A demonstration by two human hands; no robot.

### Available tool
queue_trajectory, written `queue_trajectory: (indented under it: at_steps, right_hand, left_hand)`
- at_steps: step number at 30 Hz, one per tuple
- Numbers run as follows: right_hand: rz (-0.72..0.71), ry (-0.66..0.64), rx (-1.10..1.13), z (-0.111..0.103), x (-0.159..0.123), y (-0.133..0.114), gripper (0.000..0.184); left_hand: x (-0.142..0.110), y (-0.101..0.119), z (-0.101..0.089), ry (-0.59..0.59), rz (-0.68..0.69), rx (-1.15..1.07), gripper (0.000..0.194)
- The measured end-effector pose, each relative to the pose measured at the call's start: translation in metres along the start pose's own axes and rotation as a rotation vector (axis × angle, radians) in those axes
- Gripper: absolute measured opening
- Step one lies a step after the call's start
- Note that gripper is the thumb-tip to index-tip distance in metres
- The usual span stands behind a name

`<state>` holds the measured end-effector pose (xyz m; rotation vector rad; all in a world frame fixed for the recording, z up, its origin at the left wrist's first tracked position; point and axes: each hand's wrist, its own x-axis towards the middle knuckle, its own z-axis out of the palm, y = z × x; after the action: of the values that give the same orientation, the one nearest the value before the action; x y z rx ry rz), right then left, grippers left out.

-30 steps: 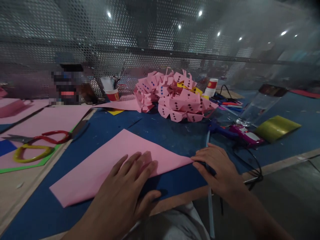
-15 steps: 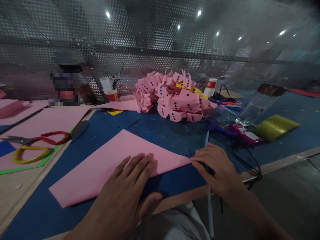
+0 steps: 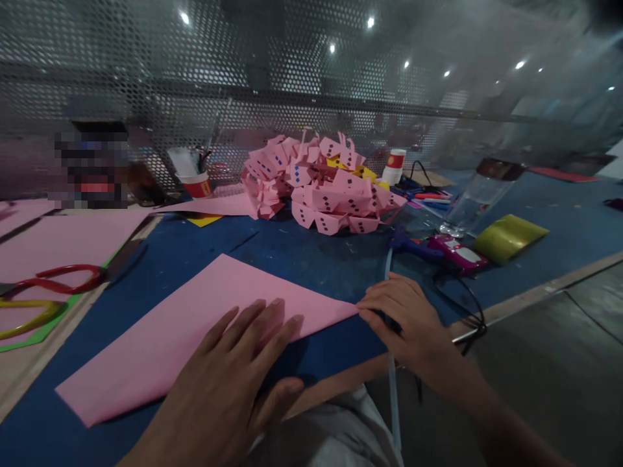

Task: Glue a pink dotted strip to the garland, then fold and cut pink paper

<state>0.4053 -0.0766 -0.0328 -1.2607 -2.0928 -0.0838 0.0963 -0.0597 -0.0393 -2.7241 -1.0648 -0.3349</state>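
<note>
A large folded pink paper sheet [image 3: 195, 324] lies on the blue mat [image 3: 316, 259] in front of me. My left hand [image 3: 233, 376] rests flat on its near edge, fingers stretched out and open. My right hand [image 3: 403, 318] sits at the sheet's right corner, its fingers curled with the tips touching that corner. Something small and dark shows under the fingers; I cannot make it out. A thin pale-blue strip [image 3: 393, 402] runs under this hand toward me.
A heap of folded pink paper pieces with dots [image 3: 316, 188] sits behind. To the right lie a purple glue gun [image 3: 448, 250] with its black cord, a yellow-green roll [image 3: 506, 237] and a clear jar [image 3: 474, 201]. Red scissors [image 3: 58, 282] lie on the left. A perforated metal screen stands behind.
The view has swung a little to the right, so everything sits further left in the picture. Both hands keep their places on the pink sheet.
</note>
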Motion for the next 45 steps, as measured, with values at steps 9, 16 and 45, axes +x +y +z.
queue_trajectory:
  at_steps: [9,16,45]
  right_hand:
    - [0.036,-0.013,0.003,-0.002,0.001,-0.005,0.011]
    - [0.056,-0.006,-0.010,-0.001,0.001,-0.005,0.014]
    - [0.178,0.028,0.075,-0.005,0.004,-0.004,0.018]
  left_hand:
    - [-0.001,-0.005,0.004,0.031,0.024,0.008,0.073]
    - [-0.002,-0.006,0.006,0.012,0.015,0.006,0.075]
    - [-0.003,-0.007,0.011,-0.001,0.040,-0.002,0.079]
